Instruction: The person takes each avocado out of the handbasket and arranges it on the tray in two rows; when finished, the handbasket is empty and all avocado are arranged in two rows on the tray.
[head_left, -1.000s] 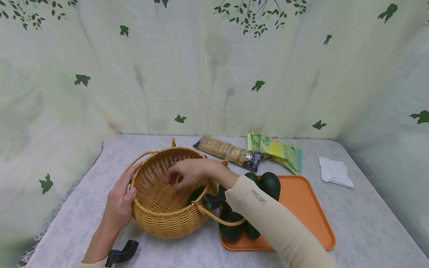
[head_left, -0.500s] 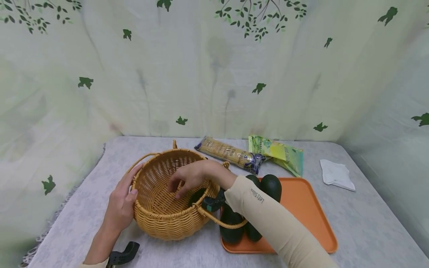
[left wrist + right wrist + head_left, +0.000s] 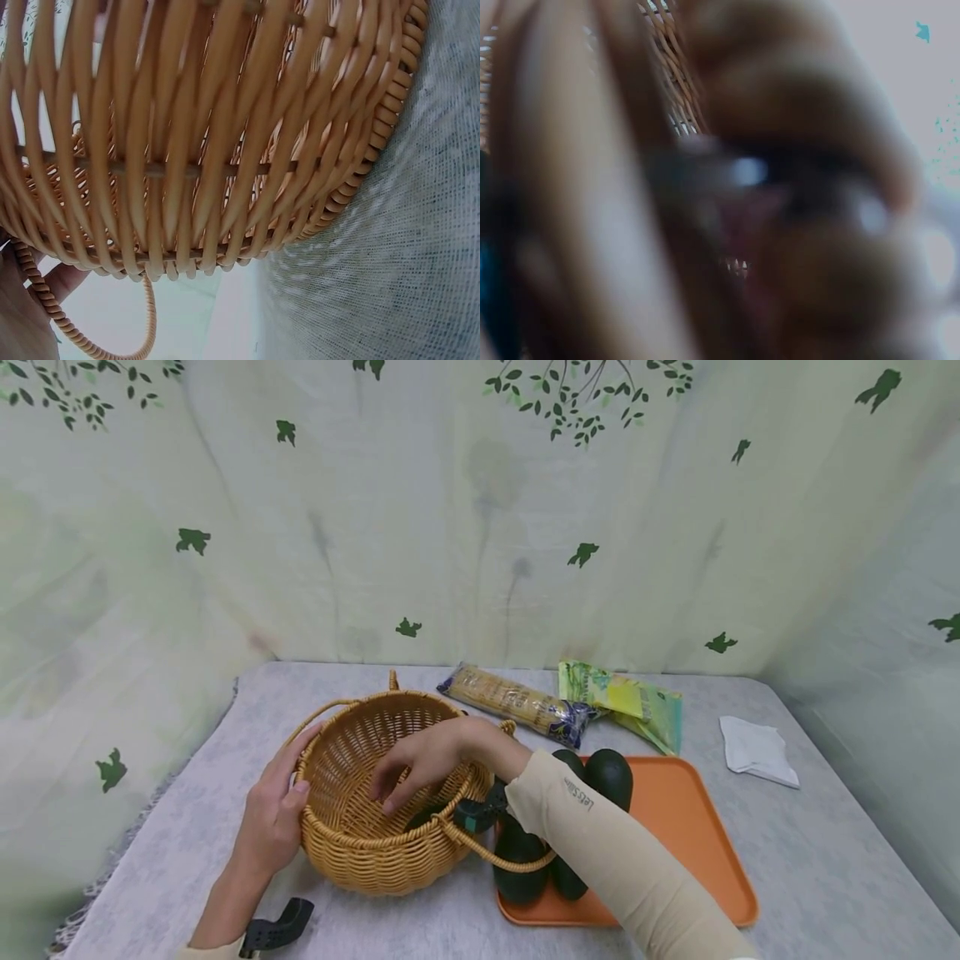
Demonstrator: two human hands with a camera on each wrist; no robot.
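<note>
A round wicker basket (image 3: 360, 852) with loop handles stands on the grey table. My left hand (image 3: 273, 814) holds its left side, thumb hooked over the rim and fingers along the outer wall. In the left wrist view the basket wall (image 3: 225, 150) fills the frame. My right hand (image 3: 416, 764) reaches over the right rim into the basket, its fingers loose and pointing down. A dark green zucchini (image 3: 422, 817) lies inside under the palm; I cannot tell whether the hand touches it. The right wrist view shows only blurred fingers (image 3: 795, 150) in front of wicker.
An orange tray (image 3: 690, 843) to the right of the basket carries more dark zucchinis (image 3: 609, 777). Behind it lie a pasta packet (image 3: 517, 702) and a green packet (image 3: 626, 697). A white cloth (image 3: 757, 752) sits at the far right. Leaf-print curtains enclose the table.
My right hand has sunk lower into the basket and its fingers have loosened. The zucchini has slid down the inner wall. The left hand has stayed on the rim.
</note>
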